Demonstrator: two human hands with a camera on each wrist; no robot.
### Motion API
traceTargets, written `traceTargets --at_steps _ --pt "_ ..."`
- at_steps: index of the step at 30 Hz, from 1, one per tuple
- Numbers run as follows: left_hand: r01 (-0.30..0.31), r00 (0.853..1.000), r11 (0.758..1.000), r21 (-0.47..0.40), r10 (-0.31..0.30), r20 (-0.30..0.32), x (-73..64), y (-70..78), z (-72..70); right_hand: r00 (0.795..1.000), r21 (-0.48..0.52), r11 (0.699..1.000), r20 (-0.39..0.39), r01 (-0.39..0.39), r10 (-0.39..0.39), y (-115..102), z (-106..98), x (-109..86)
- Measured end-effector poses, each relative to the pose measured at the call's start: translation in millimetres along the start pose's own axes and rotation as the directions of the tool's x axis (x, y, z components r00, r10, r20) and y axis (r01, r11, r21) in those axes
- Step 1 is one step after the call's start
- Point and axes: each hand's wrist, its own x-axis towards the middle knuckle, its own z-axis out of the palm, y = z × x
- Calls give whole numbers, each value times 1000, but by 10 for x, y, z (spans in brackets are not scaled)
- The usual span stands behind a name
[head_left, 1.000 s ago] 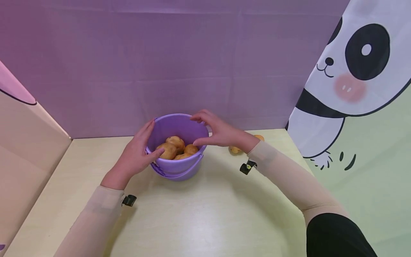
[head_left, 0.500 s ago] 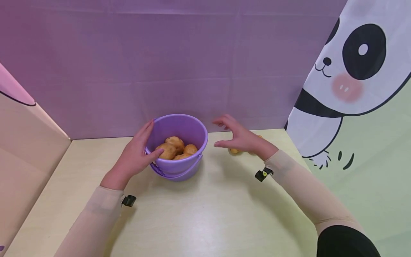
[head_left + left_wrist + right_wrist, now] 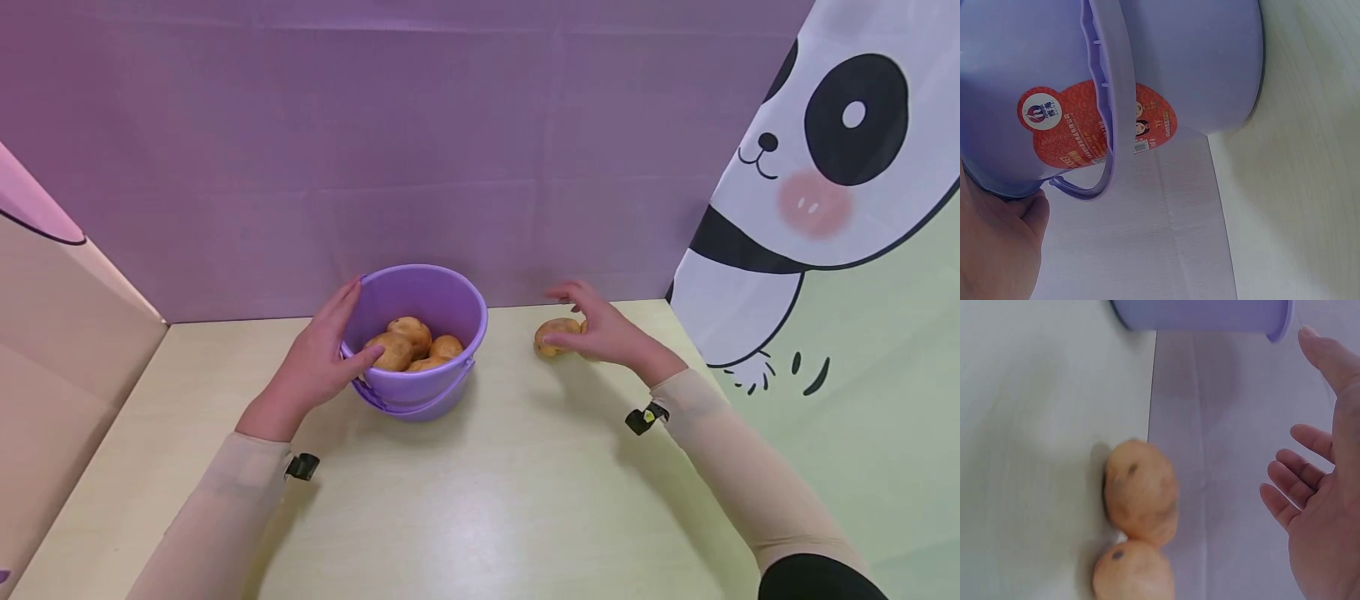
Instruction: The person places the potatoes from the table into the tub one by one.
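A purple bucket stands on the table near the back, with several potatoes inside. My left hand grips its left rim, thumb toward the inside and fingers along the outer side. In the left wrist view the bucket's lowered handle crosses a red sticker. To the right, my right hand hovers with spread, slightly bent fingers, holding nothing. Close below it lies a potato, partly covered by the thumb. The right wrist view shows this potato against a second potato.
The pale wooden table ends at a purple backdrop right behind the bucket. A panda-print sheet borders the right side, and a light panel borders the left.
My right hand has moved right, from the bucket's right rim to above the potatoes on the table, uncovering more of one. The left hand and the bucket have stayed in place.
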Motion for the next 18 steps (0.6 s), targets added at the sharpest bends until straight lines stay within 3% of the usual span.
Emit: traceTargets --at_steps 18 --pt "11 1000 1000 -8 -11 1 -12 28 -6 992 -33 997 -105 -69 65 384 -94 -266"
